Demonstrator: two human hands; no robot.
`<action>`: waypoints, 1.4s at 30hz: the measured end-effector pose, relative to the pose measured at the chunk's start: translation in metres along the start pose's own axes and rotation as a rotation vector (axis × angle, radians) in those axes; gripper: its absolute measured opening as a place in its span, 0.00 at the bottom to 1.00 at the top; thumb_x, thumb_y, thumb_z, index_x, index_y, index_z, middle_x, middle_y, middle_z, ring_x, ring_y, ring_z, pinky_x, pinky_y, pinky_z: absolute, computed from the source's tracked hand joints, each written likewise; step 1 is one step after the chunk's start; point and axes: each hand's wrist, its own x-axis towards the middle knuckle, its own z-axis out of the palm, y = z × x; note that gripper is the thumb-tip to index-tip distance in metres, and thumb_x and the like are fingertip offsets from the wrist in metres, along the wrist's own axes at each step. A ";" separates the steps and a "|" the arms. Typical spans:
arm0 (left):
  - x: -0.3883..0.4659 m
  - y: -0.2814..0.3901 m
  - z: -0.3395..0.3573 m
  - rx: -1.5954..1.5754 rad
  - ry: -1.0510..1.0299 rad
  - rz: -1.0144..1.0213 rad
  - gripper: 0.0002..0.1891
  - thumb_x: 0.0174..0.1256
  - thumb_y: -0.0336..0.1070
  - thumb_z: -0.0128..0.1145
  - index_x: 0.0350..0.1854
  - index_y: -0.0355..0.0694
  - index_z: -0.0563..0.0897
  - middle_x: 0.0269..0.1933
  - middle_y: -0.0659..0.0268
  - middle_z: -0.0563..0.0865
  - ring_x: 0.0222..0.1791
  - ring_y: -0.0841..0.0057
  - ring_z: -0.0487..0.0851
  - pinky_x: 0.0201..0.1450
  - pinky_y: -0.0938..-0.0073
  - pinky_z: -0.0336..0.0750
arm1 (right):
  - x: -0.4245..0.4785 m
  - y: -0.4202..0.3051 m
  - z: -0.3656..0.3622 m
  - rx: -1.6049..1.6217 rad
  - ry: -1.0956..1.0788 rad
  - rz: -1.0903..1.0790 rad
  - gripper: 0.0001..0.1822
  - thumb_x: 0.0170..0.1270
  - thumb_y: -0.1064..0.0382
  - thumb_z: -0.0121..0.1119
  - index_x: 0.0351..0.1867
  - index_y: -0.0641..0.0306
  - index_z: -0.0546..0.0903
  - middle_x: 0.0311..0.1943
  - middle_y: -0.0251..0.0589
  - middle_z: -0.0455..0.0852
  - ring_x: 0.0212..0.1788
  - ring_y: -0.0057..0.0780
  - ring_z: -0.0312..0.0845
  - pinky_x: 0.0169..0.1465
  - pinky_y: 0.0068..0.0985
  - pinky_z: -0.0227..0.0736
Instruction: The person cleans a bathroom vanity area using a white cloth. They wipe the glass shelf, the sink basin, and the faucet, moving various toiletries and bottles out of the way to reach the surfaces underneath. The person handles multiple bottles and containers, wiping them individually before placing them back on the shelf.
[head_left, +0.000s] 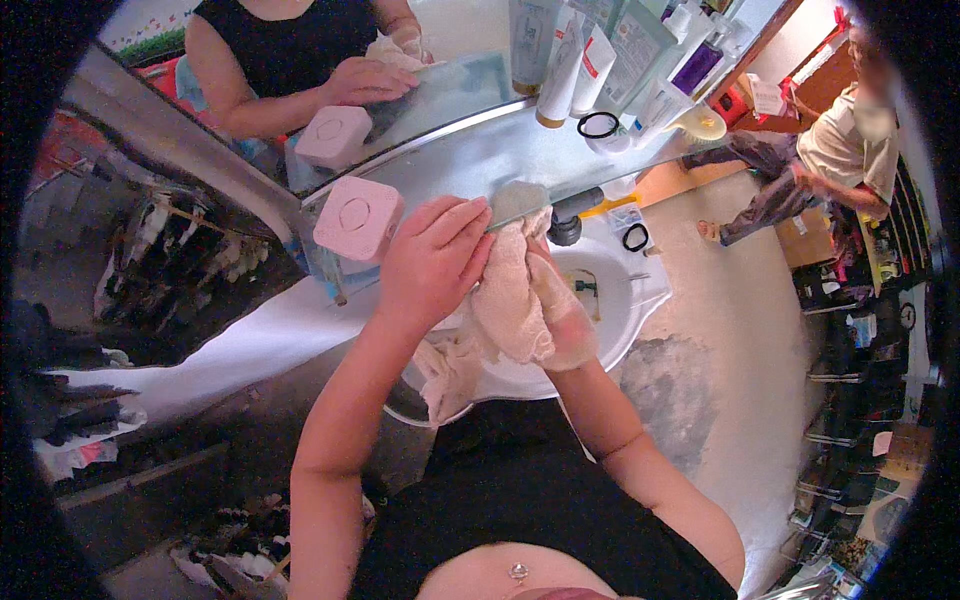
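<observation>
A glass shelf (555, 142) runs below the mirror, above a white washbasin (651, 300). My left hand (435, 259) grips the shelf's front edge, fingers together on top and thumb lower at the edge. A pale beige cloth (510, 300) is bunched in my right hand (570, 330), pressed up against the edge from below. Cloth covers most of that hand and hides its fingers. More pale cloth (450, 371) drapes over the basin's near-left rim; whether it is a separate piece I cannot tell. A pink rounded-square box (358, 217) stands just left of my left hand.
Tubes (559, 75), bottles (697, 67), a black hair tie (598, 125) and a hairbrush (705, 124) occupy the shelf's right part. Beneath it are a dark cylindrical fitting (576, 214) and a yellow-handled item (611, 205). A person (840, 150) is at the right, near a cardboard box (806, 238).
</observation>
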 end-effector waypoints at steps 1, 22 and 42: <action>-0.001 -0.001 0.002 -0.020 -0.016 -0.029 0.15 0.58 0.31 0.70 0.48 0.38 0.91 0.53 0.67 0.89 0.52 0.67 0.86 0.56 0.67 0.82 | 0.011 0.004 -0.002 0.462 -0.080 0.092 0.26 0.86 0.50 0.43 0.75 0.64 0.68 0.66 0.38 0.78 0.69 0.28 0.73 0.75 0.26 0.66; 0.005 0.000 -0.003 -0.052 -0.007 -0.081 0.14 0.56 0.27 0.68 0.46 0.41 0.92 0.51 0.69 0.91 0.50 0.68 0.87 0.53 0.68 0.83 | 0.030 -0.002 -0.002 -0.374 0.213 -0.334 0.13 0.75 0.61 0.55 0.53 0.67 0.80 0.48 0.47 0.85 0.51 0.47 0.83 0.63 0.41 0.76; 0.002 -0.001 0.002 -0.027 0.010 -0.054 0.17 0.54 0.25 0.68 0.47 0.41 0.92 0.53 0.69 0.90 0.50 0.68 0.87 0.52 0.68 0.83 | -0.024 -0.055 0.042 -0.807 0.186 -0.245 0.21 0.77 0.63 0.59 0.67 0.67 0.77 0.60 0.40 0.84 0.60 0.25 0.80 0.65 0.25 0.73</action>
